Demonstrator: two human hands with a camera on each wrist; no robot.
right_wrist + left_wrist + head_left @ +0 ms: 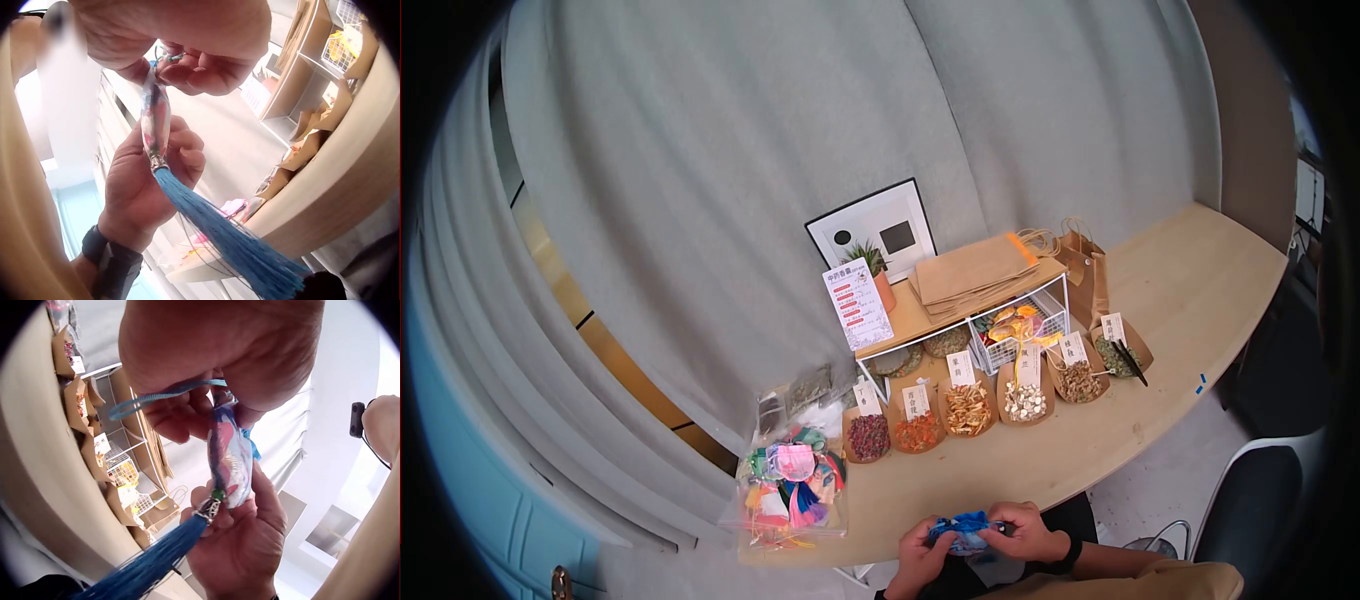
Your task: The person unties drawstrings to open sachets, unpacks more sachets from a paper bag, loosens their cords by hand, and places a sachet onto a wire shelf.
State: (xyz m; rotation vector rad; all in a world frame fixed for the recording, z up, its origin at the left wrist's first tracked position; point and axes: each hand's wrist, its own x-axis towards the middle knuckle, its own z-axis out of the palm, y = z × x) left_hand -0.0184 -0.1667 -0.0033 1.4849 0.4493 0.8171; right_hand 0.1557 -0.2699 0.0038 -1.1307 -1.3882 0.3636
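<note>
A small blue, white and pink pouch (966, 533) is held between both hands just off the table's front edge. My left hand (918, 560) (219, 350) (140, 187) pinches one side with fingers curled. My right hand (1030, 538) (240, 550) (181, 37) grips the other side. In the left wrist view the pouch (231, 456) is seen edge-on, with a light-blue cord loop (134, 407) near its top. From its lower end, past a metal bead cap, hangs a blue tassel (156, 550) (225, 244). Part of the pouch is hidden by fingers.
On the curved wooden table (1000, 470) stand several kraft trays of dried herbs with label cards. A plastic bag of coloured tassels and pouches (795, 490) lies at left. Behind are a wooden shelf with paper bags (975, 275), a sign and a framed picture.
</note>
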